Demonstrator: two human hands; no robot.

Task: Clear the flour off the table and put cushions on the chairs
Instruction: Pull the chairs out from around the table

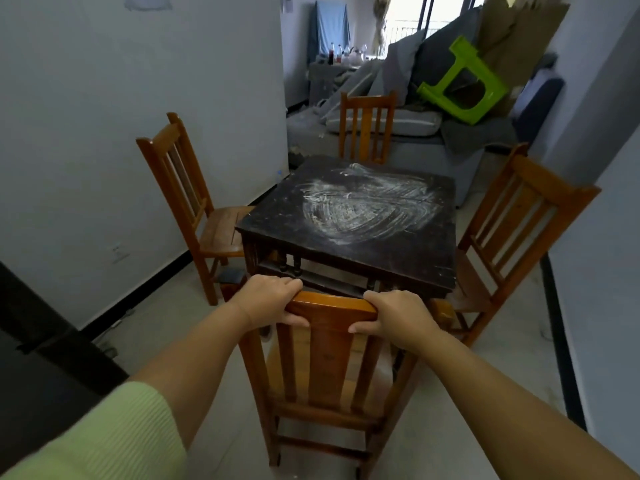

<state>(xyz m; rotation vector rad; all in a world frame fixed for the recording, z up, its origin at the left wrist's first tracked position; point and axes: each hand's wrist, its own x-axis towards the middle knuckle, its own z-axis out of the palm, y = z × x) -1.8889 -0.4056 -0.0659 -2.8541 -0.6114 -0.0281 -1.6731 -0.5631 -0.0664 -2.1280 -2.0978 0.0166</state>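
A dark square wooden table (408,258) stands in the middle, its top smeared with white flour (360,209) in swirled streaks. Directly in front of me is a wooden chair (325,355), pushed close to the table's near edge. My left hand (270,299) grips the left end of its top rail and my right hand (398,317) grips the right end. Its seat is bare. Another wooden chair (194,209) stands at the left, one (367,126) at the far side, one (512,233) at the right. No seat shows a cushion.
A grey sofa (433,154) behind the table is piled with grey cushions (405,121), covers and an overturned green plastic stool (464,81). A white wall runs along the left, another wall close on the right. A dark piece of furniture (38,368) sits at lower left.
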